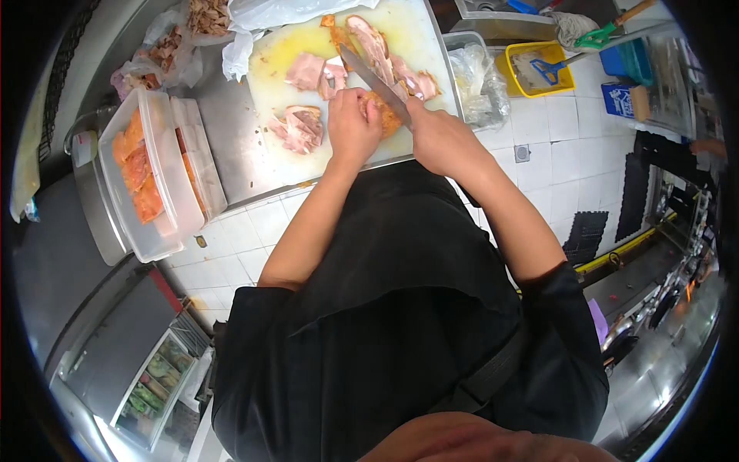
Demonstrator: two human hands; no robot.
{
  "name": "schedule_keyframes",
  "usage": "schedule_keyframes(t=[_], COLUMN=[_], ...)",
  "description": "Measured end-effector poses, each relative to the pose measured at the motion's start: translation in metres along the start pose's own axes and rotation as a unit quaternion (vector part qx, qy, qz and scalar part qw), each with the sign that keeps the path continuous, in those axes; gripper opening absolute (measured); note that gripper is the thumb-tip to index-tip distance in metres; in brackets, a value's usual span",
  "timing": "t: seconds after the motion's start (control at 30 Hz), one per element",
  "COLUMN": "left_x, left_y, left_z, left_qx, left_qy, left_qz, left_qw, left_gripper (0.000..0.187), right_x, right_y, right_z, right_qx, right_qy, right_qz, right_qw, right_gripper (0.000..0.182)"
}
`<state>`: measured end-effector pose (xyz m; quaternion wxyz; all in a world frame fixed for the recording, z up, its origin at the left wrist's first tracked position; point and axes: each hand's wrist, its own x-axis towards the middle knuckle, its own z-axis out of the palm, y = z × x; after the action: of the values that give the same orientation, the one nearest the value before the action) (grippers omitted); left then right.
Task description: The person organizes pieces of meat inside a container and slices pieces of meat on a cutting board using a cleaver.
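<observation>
My right hand is closed round the handle of a large knife, whose blade slants up and left over pieces of meat. Just left of it, my left hand has its fingers curled against a browned piece of meat. Both are at the near edge of a white cutting board. Pale pink cut meat lies to the left of my left hand, with another pile above it. Longer meat pieces lie beyond the blade.
Left of the board, a plastic tub holds orange meat on the steel counter. Plastic bags with meat stand at the upper left. Right of the board are a bag-filled container and a yellow bin.
</observation>
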<state>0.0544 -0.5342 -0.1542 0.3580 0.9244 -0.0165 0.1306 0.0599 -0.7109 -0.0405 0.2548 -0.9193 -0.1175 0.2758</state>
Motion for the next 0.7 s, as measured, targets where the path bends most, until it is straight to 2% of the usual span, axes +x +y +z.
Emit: schedule_keyframes(t=[0.2,0.27,0.3,0.37,0.47,0.5,0.57,0.63,0.7], left_x=[-0.003,-0.002,-0.004,-0.002,-0.005,-0.004,-0.005,-0.006,-0.008], left_y=[-0.005,-0.006,-0.006,-0.005,-0.006,-0.007,-0.006,-0.005,-0.006], left_z=[0.001,0.002,0.001,0.001,0.0,0.0,0.0,-0.001,-0.001], left_qx=[-0.034,-0.038,-0.037,-0.041,-0.044,-0.048,-0.053,-0.05,-0.048], left_qy=[0.013,0.015,0.007,0.001,-0.002,0.003,0.008,-0.01,-0.017], left_qz=[-0.01,-0.016,-0.012,-0.006,-0.012,-0.014,-0.022,-0.042,-0.043], left_qw=[0.999,0.999,0.999,0.999,0.999,0.999,0.998,0.998,0.998], left_gripper=[0.022,0.022,0.022,0.023,0.024,0.024,0.023,0.023,0.023], right_x=[-0.028,-0.04,-0.037,-0.02,0.0,-0.006,-0.039,-0.042,-0.034], right_y=[-0.006,-0.01,-0.009,-0.003,-0.005,-0.006,-0.009,-0.007,-0.005], right_z=[-0.019,-0.029,-0.025,-0.013,-0.002,-0.006,-0.012,-0.01,0.014], right_qx=[-0.031,-0.057,-0.058,-0.045,-0.058,-0.06,-0.063,-0.066,-0.031], right_qy=[-0.055,-0.13,-0.134,-0.077,-0.066,-0.063,-0.098,-0.132,-0.085], right_qz=[0.015,0.08,0.084,0.029,0.014,0.013,0.06,0.077,0.068], right_qw=[0.998,0.987,0.986,0.996,0.996,0.996,0.991,0.986,0.994], right_gripper=[0.021,0.018,0.018,0.019,0.019,0.019,0.031,0.029,0.026])
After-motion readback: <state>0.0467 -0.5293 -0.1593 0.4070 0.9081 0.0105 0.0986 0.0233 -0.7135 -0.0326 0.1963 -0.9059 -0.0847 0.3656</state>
